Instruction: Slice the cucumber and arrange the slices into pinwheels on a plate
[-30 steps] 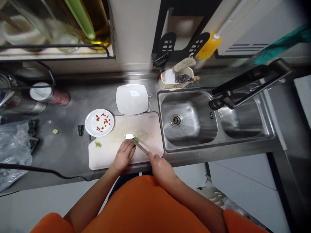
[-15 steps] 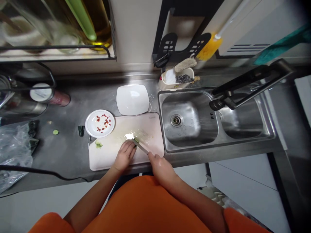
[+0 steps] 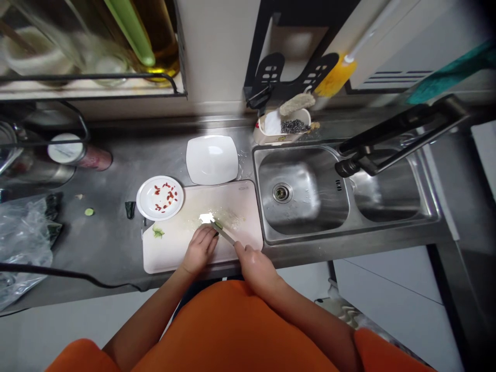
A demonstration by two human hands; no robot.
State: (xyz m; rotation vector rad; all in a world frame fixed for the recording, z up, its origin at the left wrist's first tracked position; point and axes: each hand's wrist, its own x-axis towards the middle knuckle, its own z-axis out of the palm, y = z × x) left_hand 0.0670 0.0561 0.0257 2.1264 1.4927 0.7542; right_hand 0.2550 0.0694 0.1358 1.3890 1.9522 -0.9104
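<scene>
My right hand (image 3: 256,264) is closed around the handle of a knife (image 3: 226,235), its blade slanting up and left over the pale cutting board (image 3: 170,256). My left hand (image 3: 199,249) lies on the board at the blade's left, fingers curled down over a green piece of cucumber (image 3: 219,225). Most of that piece is hidden by the fingers and blade. Light green scraps (image 3: 157,232) lie toward the board's left end. Wet bits are scattered just above the knife.
A white plate with red berries (image 3: 160,198) overlaps the board's upper left corner. Behind the board is a white square dish (image 3: 212,160). To the right is a double sink (image 3: 302,191) with a black faucet (image 3: 387,134). A plastic bag (image 3: 23,243) lies left, near a cucumber slice (image 3: 89,212).
Hardly anything differs. Both hands, the knife and the cucumber hold nearly the same places; the whole view has shifted very slightly.
</scene>
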